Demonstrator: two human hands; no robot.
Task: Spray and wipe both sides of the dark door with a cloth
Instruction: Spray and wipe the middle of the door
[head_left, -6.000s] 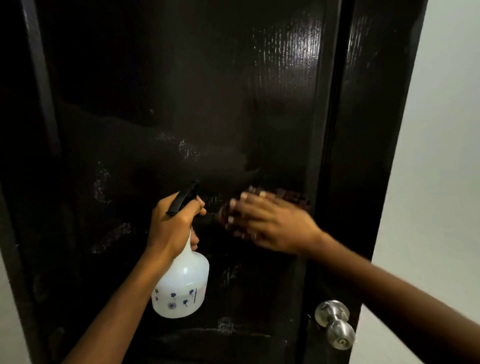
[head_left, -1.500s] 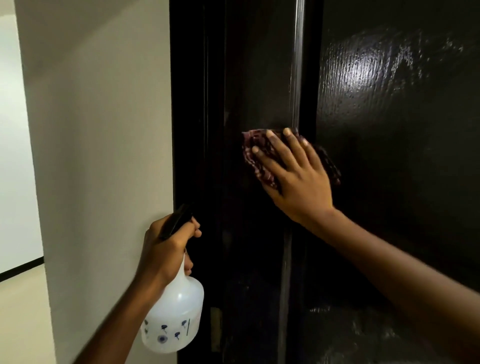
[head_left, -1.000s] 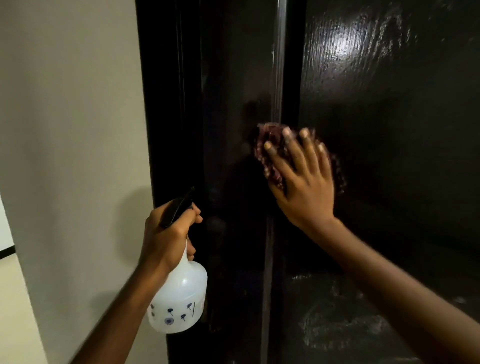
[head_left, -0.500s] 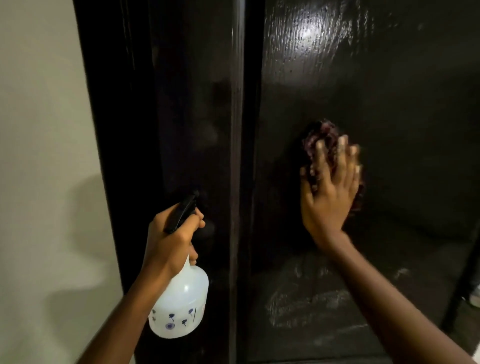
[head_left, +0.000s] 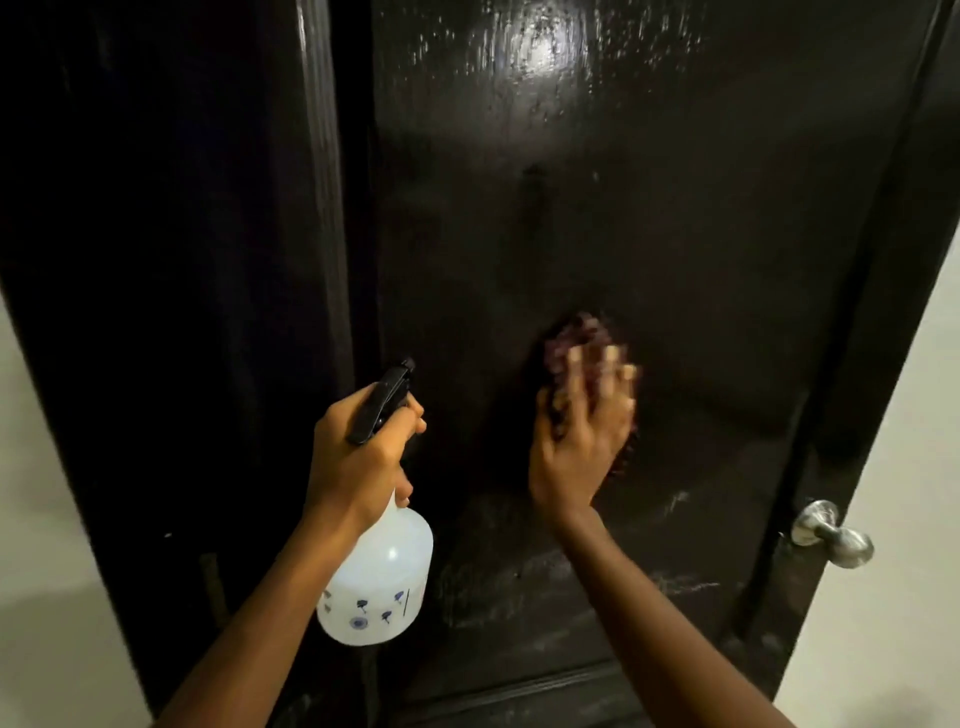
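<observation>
Change since half a second ago: right hand (head_left: 582, 441) and cloth (head_left: 574, 340) are sitting lower on the door panel than before, and the view is taking in more of the door's right side, so the knob is now showing; the left hand is staying in much the same pose around the bottle.
Right hand: it is pressing flat against the dark door (head_left: 675, 234), fingers (head_left: 605, 371) spread and pointing up; it is blurring, so finer detail cannot be told.
Cloth: reddish and patterned, it is lying between the palm and the door, pinned under the flat hand rather than pinched; its top edge is peeking out above the fingertips and a strip is showing along the hand's right side.
Left hand (head_left: 358, 460): it is wrapping tightly round the neck of the spray bottle (head_left: 376, 577), with one finger lying over the black trigger head (head_left: 382, 400).
Bottle position: the white body with small blue flower marks is hanging below the fist, near the door's left edge, nozzle pointing toward the panel; whether it is touching the door cannot be told.
Door surface: glossy up top where light is glaring off it; pale streaks are showing on the lower panel beneath the right hand.
Knob (head_left: 831, 535): silver, it is sticking out at the door's right edge, well apart from both hands.
Wall (head_left: 883, 519): pale, it is flanking the door on the right.
</observation>
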